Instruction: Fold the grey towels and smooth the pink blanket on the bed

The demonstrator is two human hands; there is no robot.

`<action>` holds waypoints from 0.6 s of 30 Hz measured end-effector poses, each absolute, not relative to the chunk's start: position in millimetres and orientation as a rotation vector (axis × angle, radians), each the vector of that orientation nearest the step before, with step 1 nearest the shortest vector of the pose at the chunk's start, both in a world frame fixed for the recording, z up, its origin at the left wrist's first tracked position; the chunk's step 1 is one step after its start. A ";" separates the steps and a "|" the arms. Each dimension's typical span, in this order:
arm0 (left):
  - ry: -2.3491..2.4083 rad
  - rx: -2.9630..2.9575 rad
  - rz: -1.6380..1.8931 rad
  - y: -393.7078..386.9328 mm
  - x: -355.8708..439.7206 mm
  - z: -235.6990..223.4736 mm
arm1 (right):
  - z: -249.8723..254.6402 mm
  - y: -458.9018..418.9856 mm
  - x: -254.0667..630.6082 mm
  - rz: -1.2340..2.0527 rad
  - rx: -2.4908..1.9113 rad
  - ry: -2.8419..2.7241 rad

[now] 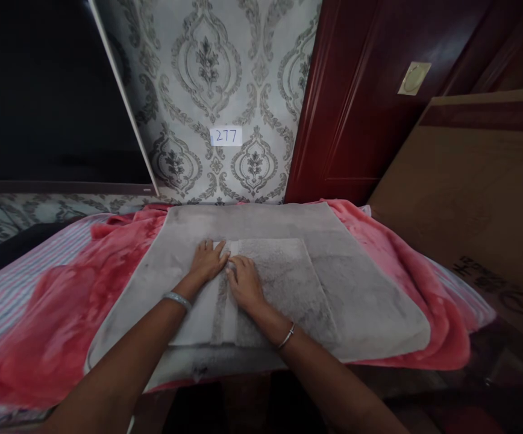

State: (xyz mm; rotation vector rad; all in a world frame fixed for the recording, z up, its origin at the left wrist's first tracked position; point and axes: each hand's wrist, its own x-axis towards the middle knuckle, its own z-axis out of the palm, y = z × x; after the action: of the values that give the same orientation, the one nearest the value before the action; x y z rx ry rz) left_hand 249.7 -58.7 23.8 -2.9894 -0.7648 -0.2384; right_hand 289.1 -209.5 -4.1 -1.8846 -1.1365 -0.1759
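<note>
A grey towel with a pale band lies partly folded on a larger light-grey cloth. My left hand rests on the upper left part of the towel, fingers spread, by the pale band. A bracelet circles that wrist. Close beside it, my right hand lies on the towel near the band's edge, fingers slightly bent and thumb apart, with its fingertips almost meeting the left thumb. A thin bangle is on the right wrist. Both hands touch the fabric, and neither appears to grip it.
A red-pink plush blanket and a striped sheet lie under the cloth. Behind stand a patterned wall with a paper marked 277 and a dark red door. A television is at left, a cardboard box at right.
</note>
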 end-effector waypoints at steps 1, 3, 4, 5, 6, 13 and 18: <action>-0.764 -2.985 -0.233 -57.4 251.4 23.9 | -4.3 -209.3 289.2 -0.175 -1.887 -1.132; -0.768 -2.986 -0.221 -54.6 254.6 24.1 | -4.6 -209.0 289.7 -0.172 -1.890 -1.130; -0.767 -2.991 -0.218 -53.2 255.9 23.9 | -4.6 -208.9 289.9 -0.170 -1.890 -1.132; -0.765 -2.998 -0.220 -51.9 257.0 23.4 | -4.6 -208.8 290.2 -0.169 -1.889 -1.135; -0.762 -3.003 -0.226 -50.8 257.6 22.7 | -4.6 -208.8 290.4 -0.169 -1.889 -1.134; -0.767 -2.996 -0.333 -48.9 254.6 16.5 | -5.9 -207.1 291.2 -0.178 -1.873 -1.114; -0.802 -3.065 -0.350 -47.0 245.6 8.4 | -7.4 -204.4 292.4 -0.207 -1.872 -1.100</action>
State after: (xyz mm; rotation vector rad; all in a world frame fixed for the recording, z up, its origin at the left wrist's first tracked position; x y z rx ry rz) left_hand 245.6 -47.0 8.4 -3.0647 -0.8017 -0.3502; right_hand 292.4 -204.4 -7.4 -1.8717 -1.1004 -0.2074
